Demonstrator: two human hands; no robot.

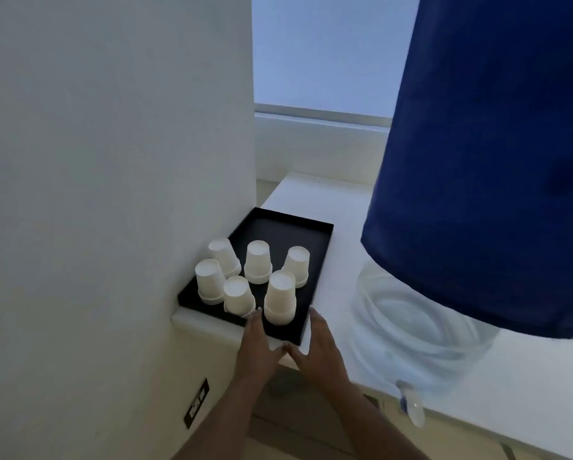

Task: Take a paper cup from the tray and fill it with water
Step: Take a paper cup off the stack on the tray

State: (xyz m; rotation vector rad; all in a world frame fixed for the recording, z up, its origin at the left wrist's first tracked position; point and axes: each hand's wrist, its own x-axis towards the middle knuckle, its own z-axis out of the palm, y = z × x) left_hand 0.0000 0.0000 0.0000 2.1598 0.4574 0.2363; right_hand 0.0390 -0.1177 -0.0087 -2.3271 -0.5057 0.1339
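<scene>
A black tray [315,257] sits on a white counter against the wall. Several small stacks of white paper cups stand upside down on it. The nearest stack [280,298] is at the tray's front edge. My left hand [256,348] reaches over the front rim, fingers apart, fingertips close to the stack [238,297] at the front left. My right hand [318,346] is beside it at the tray's front right corner, fingers spread, holding nothing. To the right stands a clear water jug [414,330] under a blue cover [490,161], with a small tap [411,405] at its base.
A white wall [112,161] rises directly left of the tray. A dark wall socket [196,403] is set low in it. A window [324,51] and sill lie behind. The counter edge [477,423] runs diagonally below the tap.
</scene>
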